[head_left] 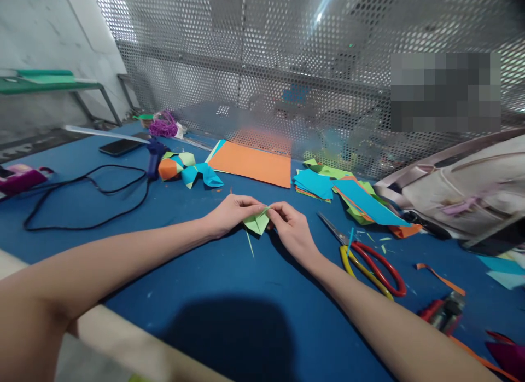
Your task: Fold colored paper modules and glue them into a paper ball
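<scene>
A small piece of folded light green paper (257,223) is held just above the blue table, its lower corner pointing toward me. My left hand (233,213) pinches its left side between thumb and fingers. On the other side, my right hand (292,227) grips the upper right edge, thumb and fingertips meeting there. Creases run across the paper's face. A thin pale green strip (250,244) lies below it. Right of my right hand rest scissors (369,267) with one red and one yellow handle.
Orange sheets (254,162) lie behind my hands, with blue cut paper (314,184) to their right. Folded paper shapes (200,175) sit beside a blue glue gun (155,156) with its black cord. A phone (125,144), red-handled pliers (445,312) and a pale bag (459,179) surround the work area.
</scene>
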`<state>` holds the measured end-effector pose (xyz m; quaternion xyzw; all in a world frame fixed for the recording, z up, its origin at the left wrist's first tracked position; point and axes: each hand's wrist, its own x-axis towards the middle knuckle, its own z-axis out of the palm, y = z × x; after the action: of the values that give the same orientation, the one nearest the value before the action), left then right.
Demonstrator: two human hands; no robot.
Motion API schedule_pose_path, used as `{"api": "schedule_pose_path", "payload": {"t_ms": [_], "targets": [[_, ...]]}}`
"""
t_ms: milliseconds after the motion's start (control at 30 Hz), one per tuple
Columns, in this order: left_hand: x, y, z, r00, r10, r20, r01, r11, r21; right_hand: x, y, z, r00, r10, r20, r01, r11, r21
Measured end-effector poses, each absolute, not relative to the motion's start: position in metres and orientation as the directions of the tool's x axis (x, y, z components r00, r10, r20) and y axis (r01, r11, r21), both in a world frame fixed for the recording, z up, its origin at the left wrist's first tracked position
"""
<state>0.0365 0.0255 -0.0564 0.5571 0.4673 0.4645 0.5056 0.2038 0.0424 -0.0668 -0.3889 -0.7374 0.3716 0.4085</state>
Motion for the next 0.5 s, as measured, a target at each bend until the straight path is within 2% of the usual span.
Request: {"api": "schedule_pose_path", "payload": {"t_ms": [133,300,500], "targets": [[0.037,0.023,-0.056,0.128,0.988,0.082,0.180,-0.105,0.978,0.203,0.040,-0.064,-0.357,0.879,0.316,0.308,0.430,-0.849],[0.038,0.016,-0.055,0.106,0.957,0.269,0.407,-0.289,0.867,0.203,0.037,-0.064,-0.353,0.853,0.383,0.358,0.502,-0.787],[0.039,0.012,-0.058,0.097,0.952,0.290,0.403,-0.304,0.863,0.202,0.037,-0.068,-0.368,0.854,0.369,0.299,0.484,-0.823]]}}
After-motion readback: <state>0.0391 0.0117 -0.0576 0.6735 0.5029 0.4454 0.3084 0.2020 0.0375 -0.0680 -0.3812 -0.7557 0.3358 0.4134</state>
